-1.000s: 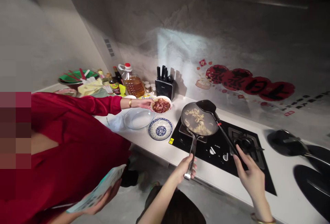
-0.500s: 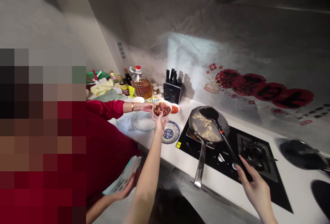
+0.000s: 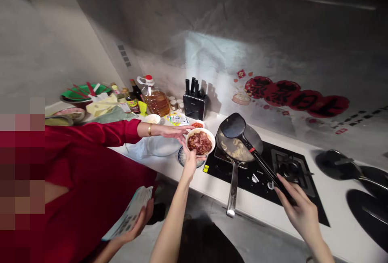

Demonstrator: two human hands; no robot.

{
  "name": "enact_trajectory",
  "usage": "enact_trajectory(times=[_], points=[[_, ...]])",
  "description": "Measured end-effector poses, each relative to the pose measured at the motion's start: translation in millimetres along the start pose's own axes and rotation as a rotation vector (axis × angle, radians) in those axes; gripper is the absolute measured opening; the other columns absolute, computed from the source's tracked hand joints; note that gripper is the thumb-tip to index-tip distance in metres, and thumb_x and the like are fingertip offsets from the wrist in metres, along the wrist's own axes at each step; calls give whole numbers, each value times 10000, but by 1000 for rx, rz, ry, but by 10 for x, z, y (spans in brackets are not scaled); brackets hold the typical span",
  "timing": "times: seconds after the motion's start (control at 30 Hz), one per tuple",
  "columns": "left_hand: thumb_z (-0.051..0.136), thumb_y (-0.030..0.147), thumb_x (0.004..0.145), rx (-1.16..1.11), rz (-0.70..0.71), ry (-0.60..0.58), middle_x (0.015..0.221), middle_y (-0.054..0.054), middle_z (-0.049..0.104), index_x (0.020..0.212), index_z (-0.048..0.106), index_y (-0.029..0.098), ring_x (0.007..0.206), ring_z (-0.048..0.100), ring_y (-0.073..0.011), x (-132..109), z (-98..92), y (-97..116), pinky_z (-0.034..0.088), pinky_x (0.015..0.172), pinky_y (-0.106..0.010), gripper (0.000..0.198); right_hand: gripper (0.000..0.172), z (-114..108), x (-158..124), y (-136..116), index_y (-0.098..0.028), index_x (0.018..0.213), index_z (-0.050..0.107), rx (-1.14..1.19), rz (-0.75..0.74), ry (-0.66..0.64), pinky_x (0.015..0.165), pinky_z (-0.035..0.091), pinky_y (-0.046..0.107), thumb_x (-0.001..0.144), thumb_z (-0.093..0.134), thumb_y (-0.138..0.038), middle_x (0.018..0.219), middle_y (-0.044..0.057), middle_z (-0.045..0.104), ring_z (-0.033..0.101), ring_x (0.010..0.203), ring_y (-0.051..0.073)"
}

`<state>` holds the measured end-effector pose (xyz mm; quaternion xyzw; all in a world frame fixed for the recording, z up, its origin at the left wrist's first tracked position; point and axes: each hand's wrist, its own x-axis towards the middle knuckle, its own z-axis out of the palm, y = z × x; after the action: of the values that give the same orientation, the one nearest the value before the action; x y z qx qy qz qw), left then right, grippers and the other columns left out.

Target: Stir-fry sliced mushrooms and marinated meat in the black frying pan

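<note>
We hold the bowl of meat point(image 3: 200, 142) from below with our left hand point(image 3: 190, 161), fingers cupped under its near rim, just left of the pan point(image 3: 239, 146) on the black hob point(image 3: 273, 174). The bowl looks ceramic: stiff, breakable, fairly light, and its glazed wall is likely slippery, so a hold under the base with the thumb on the rim seems safest to us. The meat is loose and wet-looking and could slide out if the bowl tips. A co-worker's hand point(image 3: 174, 130), on a red sleeve point(image 3: 100, 130), hovers at the bowl's far rim; whether it touches we cannot tell. Our right hand point(image 3: 298, 210) closes its fingers on the end of the black spatula point(image 3: 239, 131), whose blade rests over the pan. A patterned plate point(image 3: 182, 157) lies on the desk point(image 3: 169, 168) beneath the bowl.
</note>
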<state>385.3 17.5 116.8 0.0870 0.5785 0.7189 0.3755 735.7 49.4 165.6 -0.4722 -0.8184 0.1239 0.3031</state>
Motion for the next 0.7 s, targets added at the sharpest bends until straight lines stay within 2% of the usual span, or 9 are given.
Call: enact_trajectory(times=[0.1,0.2,0.33,0.5,0.7], points=[[500,247,820,147,51,-185,1347,-150,444,1464,99,294,531,609,-121,-20,107,3,541,500,-303,760,392,-161,35,19,-279,1270,556,-90,-92,-43,565,489,169,886,520,-348,1064,47,631,625,729,109],[491,283,843,296,102,-271,1145,-126,575,1456,167,264,441,538,-90,70,286,43,500,454,-266,694,376,-255,107,19,-291,1273,556,-208,-164,-53,582,484,172,908,486,-344,1055,35,648,634,699,96],[503,289,846,417,137,-328,880,-78,622,1451,206,205,422,502,-94,226,584,121,470,465,-242,680,390,-288,261,27,-269,1308,523,-289,-227,-83,580,477,170,935,424,-328,1001,29,678,651,720,101],[461,330,857,619,168,-378,775,-59,594,1432,245,160,410,490,-111,377,904,166,465,502,-262,637,403,-323,459,51,-268,1320,508,-442,-243,-100,530,460,187,927,419,-290,1004,21,688,658,711,112],[428,335,858,809,176,-392,710,-25,583,1372,306,152,386,471,-110,515,1226,131,443,514,-251,559,458,-282,617,-109,-241,1320,512,-705,-292,-132,467,371,231,884,422,-136,947,51,691,613,635,130]])
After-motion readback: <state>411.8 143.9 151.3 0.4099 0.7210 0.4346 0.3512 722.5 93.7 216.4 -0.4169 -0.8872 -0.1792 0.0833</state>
